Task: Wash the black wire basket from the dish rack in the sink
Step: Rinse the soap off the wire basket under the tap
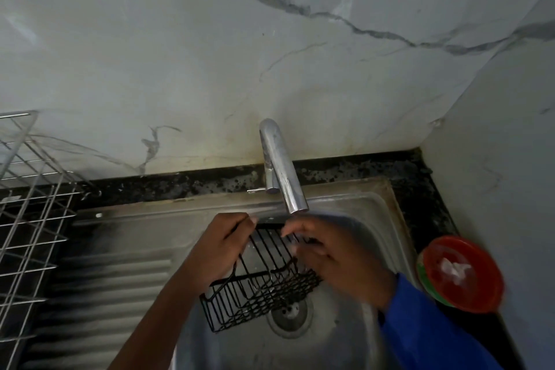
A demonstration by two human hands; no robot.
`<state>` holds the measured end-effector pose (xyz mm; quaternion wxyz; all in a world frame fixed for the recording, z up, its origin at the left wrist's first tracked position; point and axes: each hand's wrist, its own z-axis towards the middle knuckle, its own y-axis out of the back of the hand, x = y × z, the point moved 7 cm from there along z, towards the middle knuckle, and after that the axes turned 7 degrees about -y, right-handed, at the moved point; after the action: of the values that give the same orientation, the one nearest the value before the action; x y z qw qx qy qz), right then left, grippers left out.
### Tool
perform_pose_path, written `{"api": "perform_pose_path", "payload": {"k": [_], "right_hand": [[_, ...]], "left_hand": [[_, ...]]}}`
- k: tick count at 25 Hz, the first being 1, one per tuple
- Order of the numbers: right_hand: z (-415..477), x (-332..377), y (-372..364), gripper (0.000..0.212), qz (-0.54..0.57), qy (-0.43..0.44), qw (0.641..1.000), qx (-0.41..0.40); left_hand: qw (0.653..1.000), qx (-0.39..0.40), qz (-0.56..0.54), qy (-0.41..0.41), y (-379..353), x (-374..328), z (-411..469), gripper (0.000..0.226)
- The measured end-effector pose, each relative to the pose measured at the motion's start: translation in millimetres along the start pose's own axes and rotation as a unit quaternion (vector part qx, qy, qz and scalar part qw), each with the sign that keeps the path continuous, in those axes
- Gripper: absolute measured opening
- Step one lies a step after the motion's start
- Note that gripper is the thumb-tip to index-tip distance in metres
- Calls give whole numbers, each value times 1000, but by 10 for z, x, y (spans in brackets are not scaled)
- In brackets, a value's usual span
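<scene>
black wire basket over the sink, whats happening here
A person holds a black wire basket over the stainless steel sink, just below the chrome tap and above the drain. The left hand grips the basket's left edge. The right hand, in a blue sleeve, is on the wires of its right side, too blurred to judge its grip. No water stream shows clearly. A silver wire dish rack stands left, a round red container right.
</scene>
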<state>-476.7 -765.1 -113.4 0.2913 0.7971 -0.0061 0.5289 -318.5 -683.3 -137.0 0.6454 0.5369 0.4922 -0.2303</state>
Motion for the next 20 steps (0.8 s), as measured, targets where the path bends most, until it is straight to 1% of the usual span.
{"api": "perform_pose_path", "payload": {"k": [1, 2, 3, 4, 5, 6, 7, 8, 9, 10, 11, 12, 13, 14, 15, 16, 17, 20], "right_hand": [[47, 40, 42, 31, -15, 14, 1000, -20], [127, 97, 18, 31, -13, 27, 1000, -3], [224, 151, -64, 29, 5, 39, 999, 37], [318, 169, -133, 23, 33, 40, 996, 70], [395, 146, -133, 15, 72, 33, 993, 85], [463, 67, -66, 12, 103, 20, 991, 87], [510, -36, 39, 14, 116, 5, 990, 81], [521, -137, 135, 14, 121, -14, 989, 80], [514, -244, 194, 11, 125, -34, 988, 83], [507, -327, 221, 6, 132, -46, 986, 87], [509, -364, 212, 6, 130, -51, 986, 88], [527, -376, 175, 9, 116, -54, 987, 93], [541, -344, 115, 12, 78, -46, 991, 101], [558, -298, 31, 15, 31, -30, 993, 112], [559, -232, -53, 17, -15, -7, 992, 123], [560, -178, -113, 18, -47, 7, 991, 128], [554, -153, -132, 18, -50, 9, 989, 135], [507, -214, -65, 19, 1, -14, 985, 172]], "left_hand": [[999, 29, 11, -19, -36, -51, -20, 45], [998, 48, 13, -35, -74, -117, -22, 44], [997, 54, 6, -48, -105, -196, -24, 43], [997, 48, -10, -53, -111, -264, -29, 41], [997, 30, -28, -60, -79, -310, -34, 41], [996, 7, -42, -72, -11, -332, -44, 45], [995, -14, -42, -86, 86, -320, -61, 48], [994, -26, -33, -97, 197, -303, -78, 49], [994, -20, -21, -102, 301, -282, -89, 50], [995, 11, -6, -95, 353, -246, -87, 48], [995, 63, 11, -76, 335, -220, -73, 43], [989, 132, 43, -49, 251, -190, -62, 36], [976, 199, 82, -26, 135, -152, -63, 29], [962, 247, 118, -1, 26, -81, -76, 24], [952, 278, 128, 17, -74, -11, -99, 22], [950, 290, 114, 24, -149, 33, -123, 21], [954, 282, 96, 18, -177, 47, -128, 20], [970, 233, 61, -3, 23, 38, -163, 24]]}}
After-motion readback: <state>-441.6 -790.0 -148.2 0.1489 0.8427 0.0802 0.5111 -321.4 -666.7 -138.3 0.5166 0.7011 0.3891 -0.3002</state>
